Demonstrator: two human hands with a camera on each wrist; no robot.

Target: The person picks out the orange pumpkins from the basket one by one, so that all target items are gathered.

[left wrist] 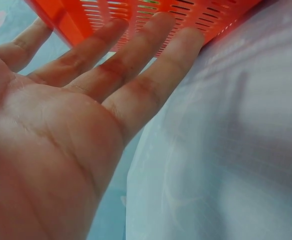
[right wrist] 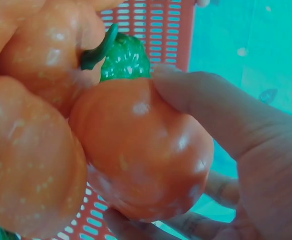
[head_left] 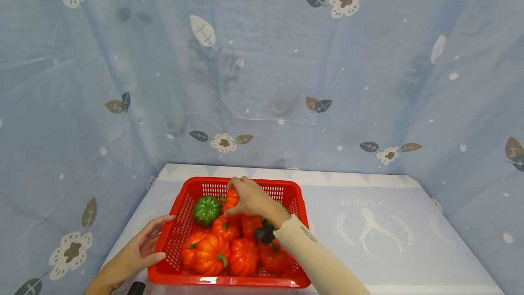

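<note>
A red slotted plastic basket holds several orange pumpkins, one of them the ribbed pumpkin near its front wall. Inside the basket's far half, my right hand grips a small orange pumpkin, thumb on one side and fingers curled round the other. Left of it lies a round green pumpkin, also seen past the thumb in the right wrist view. My left hand rests against the basket's left wall with fingers extended; in the left wrist view the fingertips touch the slotted side.
The basket stands on a table with a pale printed cover, which extends to the right. Blue patterned cloth hangs behind and at both sides. A black object shows at the lower edge beside the left wrist.
</note>
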